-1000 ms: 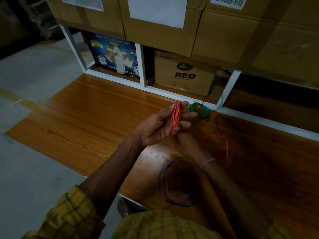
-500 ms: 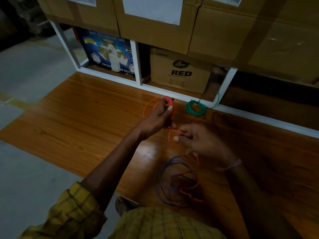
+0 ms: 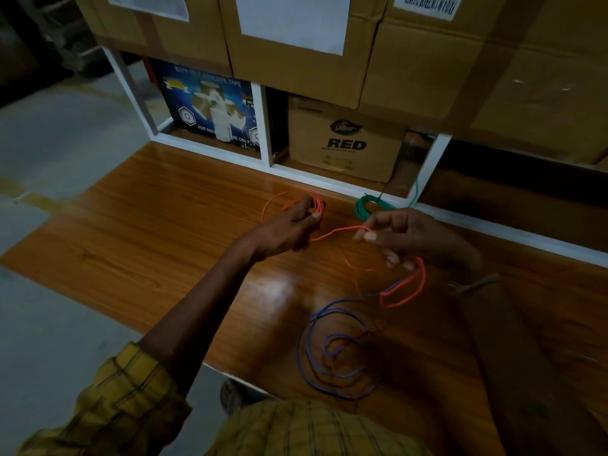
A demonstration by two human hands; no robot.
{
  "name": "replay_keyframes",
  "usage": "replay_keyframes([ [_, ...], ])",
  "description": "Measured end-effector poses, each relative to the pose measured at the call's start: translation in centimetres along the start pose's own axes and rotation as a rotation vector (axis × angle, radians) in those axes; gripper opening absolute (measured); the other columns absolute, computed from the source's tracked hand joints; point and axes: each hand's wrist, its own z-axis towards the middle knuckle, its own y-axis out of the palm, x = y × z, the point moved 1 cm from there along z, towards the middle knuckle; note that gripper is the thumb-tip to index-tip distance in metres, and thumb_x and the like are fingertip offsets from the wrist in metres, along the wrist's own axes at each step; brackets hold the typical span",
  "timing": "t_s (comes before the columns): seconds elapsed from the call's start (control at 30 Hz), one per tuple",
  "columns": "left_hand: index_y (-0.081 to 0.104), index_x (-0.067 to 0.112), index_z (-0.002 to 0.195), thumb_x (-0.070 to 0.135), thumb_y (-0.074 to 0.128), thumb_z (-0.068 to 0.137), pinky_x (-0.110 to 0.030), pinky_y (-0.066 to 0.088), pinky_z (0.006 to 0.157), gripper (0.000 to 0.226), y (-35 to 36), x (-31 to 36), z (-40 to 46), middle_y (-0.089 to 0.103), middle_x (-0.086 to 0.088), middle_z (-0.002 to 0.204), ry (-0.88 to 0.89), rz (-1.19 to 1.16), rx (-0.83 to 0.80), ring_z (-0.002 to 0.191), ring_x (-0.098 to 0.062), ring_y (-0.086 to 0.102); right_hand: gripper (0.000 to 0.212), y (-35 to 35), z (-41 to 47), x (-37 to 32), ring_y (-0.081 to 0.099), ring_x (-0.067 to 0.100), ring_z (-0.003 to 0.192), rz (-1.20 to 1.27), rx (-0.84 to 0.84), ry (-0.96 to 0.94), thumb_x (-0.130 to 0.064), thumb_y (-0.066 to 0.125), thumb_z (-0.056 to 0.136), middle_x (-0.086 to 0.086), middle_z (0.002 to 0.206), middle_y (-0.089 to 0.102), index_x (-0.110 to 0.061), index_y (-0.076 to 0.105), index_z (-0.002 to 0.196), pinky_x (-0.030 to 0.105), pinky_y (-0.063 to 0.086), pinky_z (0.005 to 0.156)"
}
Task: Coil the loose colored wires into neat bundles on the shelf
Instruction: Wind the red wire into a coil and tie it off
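The left hand (image 3: 289, 225) grips a partly wound coil of the orange wire (image 3: 342, 229), its fingers curled round the loops, which stand out in a thin ring above and to the left of the knuckles, over the wooden shelf (image 3: 158, 232). From that coil a single strand runs across to the right hand (image 3: 411, 238), which pinches it between thumb and forefinger; the other fingers of that hand are loosely curled. Past the right hand the orange strand drops in a slack loop that lies on the shelf just below the wrist. Nearer the person, a blue wire (image 3: 332, 353) lies in loose, uneven rings on the wood, tangled with a darker strand whose colour is hard to tell in the dim light. A green wire bundle (image 3: 365, 207) already wound rests near the white shelf frame (image 3: 329, 185), just beyond the right hand, with a green tail running up along the upright. Behind the frame stand a blue tape box (image 3: 210, 110) and a brown carton marked RED (image 3: 345, 143), with large cartons (image 3: 296, 44) stacked above.
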Motion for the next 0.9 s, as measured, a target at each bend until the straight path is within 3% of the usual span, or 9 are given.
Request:
replay_keyframes([
  [0.1, 0.046, 0.023, 0.147, 0.036, 0.040, 0.113, -0.027, 0.051, 0.063, 0.037, 0.0, 0.0, -0.2, 0.069, -0.019, 0.115, -0.087, -0.137, -0.140, 0.077, -0.020, 0.064, 0.017, -0.3, 0.7, 0.2, 0.049, 0.008, 0.047, -0.142, 0.180, -0.094, -0.018, 0.064, 0.099, 0.002, 0.056, 0.057, -0.004, 0.073, 0.102, 0.016, 0.038, 0.048],
  [0.17, 0.048, 0.012, 0.144, 0.030, 0.038, 0.114, -0.027, 0.045, 0.057, 0.037, 0.3, 0.3, -0.4, 0.070, -0.018, 0.110, -0.112, -0.295, -0.274, 0.068, -0.023, 0.057, 0.016, -0.7, 1.7, 0.9, 0.057, 0.005, 0.053, -0.159, 0.289, -0.156, -0.016, 0.069, 0.096, -0.002, 0.060, 0.064, -0.001, 0.075, 0.095, 0.015, 0.043, 0.054],
  [0.3, 0.043, -0.004, 0.149, 0.025, 0.029, 0.114, -0.022, 0.039, 0.051, 0.048, 0.6, 0.8, -1.1, 0.062, -0.021, 0.107, -0.047, -0.637, -0.570, 0.058, -0.013, 0.053, 0.028, -1.2, 3.8, 2.6, 0.068, 0.013, 0.079, -0.157, 0.412, -0.210, -0.026, 0.075, 0.088, 0.009, 0.085, 0.074, 0.001, 0.076, 0.091, 0.025, 0.052, 0.074],
  [0.4, 0.032, -0.010, 0.153, 0.024, 0.021, 0.113, -0.022, 0.029, 0.050, 0.054, 0.8, 1.0, -1.4, 0.059, -0.019, 0.110, 0.036, -0.835, -0.655, 0.054, -0.008, 0.051, 0.037, -0.8, 5.0, 4.2, 0.058, 0.013, 0.065, 0.060, 0.401, -0.149, -0.038, 0.072, 0.088, 0.014, 0.074, 0.061, -0.001, 0.072, 0.083, 0.021, 0.046, 0.060],
  [0.5, 0.031, -0.008, 0.154, 0.029, 0.014, 0.114, -0.020, 0.028, 0.049, 0.058, 1.0, 1.4, -1.5, 0.058, -0.019, 0.109, 0.107, -1.023, -0.639, 0.050, -0.008, 0.038, 0.038, -0.2, 6.1, 6.9, 0.038, 0.007, 0.044, 0.370, 0.386, -0.039, -0.041, 0.062, 0.097, 0.001, 0.055, 0.047, -0.011, 0.064, 0.072, 0.019, 0.028, 0.045],
  [0.57, 0.040, -0.005, 0.150, 0.032, 0.016, 0.114, -0.016, 0.034, 0.049, 0.057, 0.8, 1.4, -1.5, 0.060, -0.020, 0.110, 0.121, -1.162, -0.603, 0.050, -0.009, 0.034, 0.041, 0.6, 6.4, 8.3, 0.037, 0.005, 0.043, 0.638, 0.351, 0.001, -0.041, 0.054, 0.102, -0.001, 0.060, 0.051, -0.012, 0.064, 0.074, 0.021, 0.022, 0.045],
  [0.63, 0.052, 0.000, 0.145, 0.034, 0.021, 0.114, -0.015, 0.032, 0.052, 0.056, 0.6, 1.2, -1.4, 0.062, -0.018, 0.113, 0.137, -1.228, -0.518, 0.051, -0.008, 0.042, 0.047, 1.6, 6.3, 9.1, 0.036, 0.007, 0.047, 0.853, 0.308, 0.041, -0.046, 0.047, 0.103, 0.002, 0.070, 0.053, -0.016, 0.070, 0.075, 0.027, 0.016, 0.051],
  [0.77, 0.052, -0.003, 0.145, 0.031, 0.024, 0.115, -0.016, 0.031, 0.052, 0.053, 0.8, 0.7, -0.6, 0.067, -0.016, 0.119, 0.201, -1.337, -0.366, 0.054, -0.007, 0.053, 0.056, 2.9, 6.0, 10.3, 0.034, 0.009, 0.052, 1.067, 0.268, 0.065, -0.040, 0.033, 0.104, 0.003, 0.079, 0.049, -0.012, 0.072, 0.077, 0.025, 0.015, 0.052],
  [0.9, 0.047, -0.001, 0.148, 0.032, 0.022, 0.115, -0.016, 0.029, 0.049, 0.053, 1.0, 0.7, 0.0, 0.068, -0.016, 0.129, 0.238, -1.406, -0.198, 0.054, -0.006, 0.050, 0.034, 3.5, 5.8, 11.0, 0.025, 0.009, 0.054, 1.114, 0.199, 0.066, -0.031, 0.044, 0.097, 0.003, 0.081, 0.044, -0.005, 0.067, 0.099, 0.022, 0.015, 0.046],
])
